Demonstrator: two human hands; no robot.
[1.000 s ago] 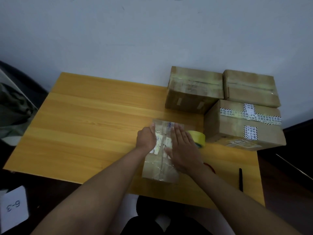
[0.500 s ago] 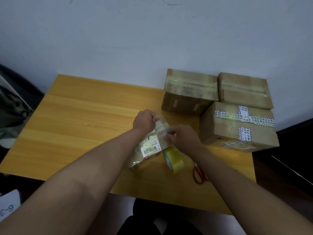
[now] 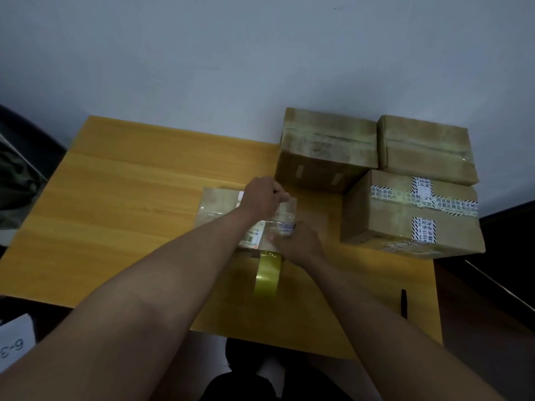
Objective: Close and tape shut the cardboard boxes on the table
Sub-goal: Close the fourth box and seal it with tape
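Note:
A small flat cardboard box [image 3: 220, 208], shiny with clear tape and bearing a white barcode label, lies at the middle of the wooden table [image 3: 121, 198]. My left hand [image 3: 262, 198] grips its far right edge. My right hand [image 3: 298, 241] holds its near right corner. A roll of yellow tape [image 3: 267, 274] stands on edge just in front of the box, below my right hand. Three larger taped boxes sit at the back right: one [image 3: 327, 149], one [image 3: 425, 147] and one with printed white tape [image 3: 405, 218].
A black pen [image 3: 403, 302] lies near the table's right front edge. A white card marked 6-3 [image 3: 14, 345] sits at the lower left off the table. A dark chair [image 3: 26, 157] stands to the left. A wall rises behind the table.
The small box went from lying under my flat palms to being lifted and turned, and now lies crosswise. The tape roll moved from right of the box to its front.

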